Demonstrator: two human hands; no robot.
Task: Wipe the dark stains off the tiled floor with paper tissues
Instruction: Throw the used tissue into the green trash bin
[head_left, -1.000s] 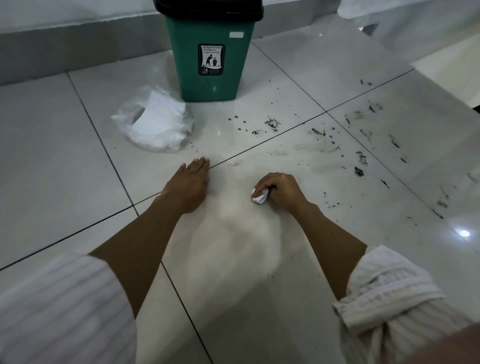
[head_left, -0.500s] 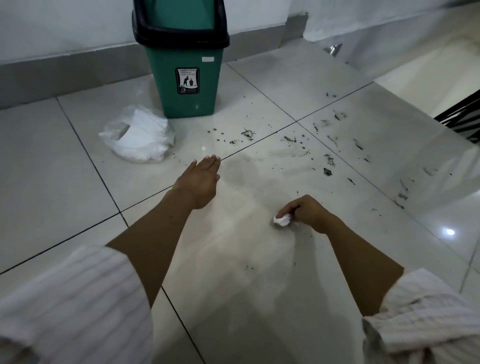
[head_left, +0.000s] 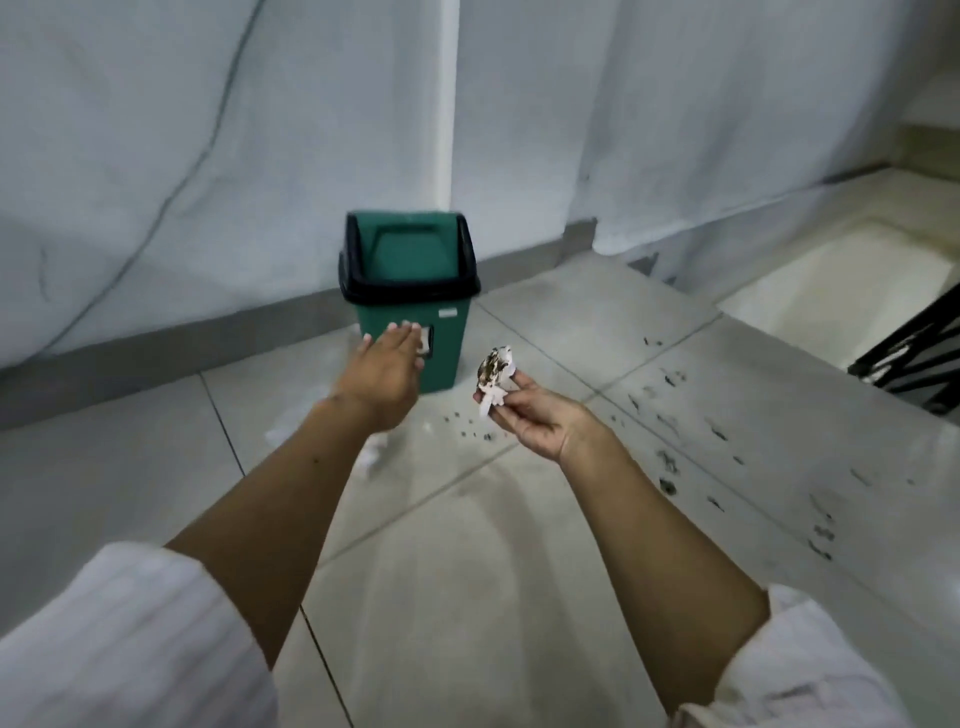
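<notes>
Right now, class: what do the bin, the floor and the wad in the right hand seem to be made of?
Bin: likely moulded plastic, smooth green body, black rim.
Floor: probably glazed tile, pale, grout lines, slight sheen.
Wad: crumpled paper tissue, white, dark-soiled.

White ribbed sleeves (head_left: 130, 639), rolled to elbows.

dim, cool indoor light | brighter, warmer patch on floor (head_left: 831, 280) far right | soft faint shadows on near tiles | motion blur on wall (head_left: 156, 130) and left hand (head_left: 382, 376) | wide-angle bending at edges, wall lines curved | sleeves (head_left: 114, 639) near, out of focus
</notes>
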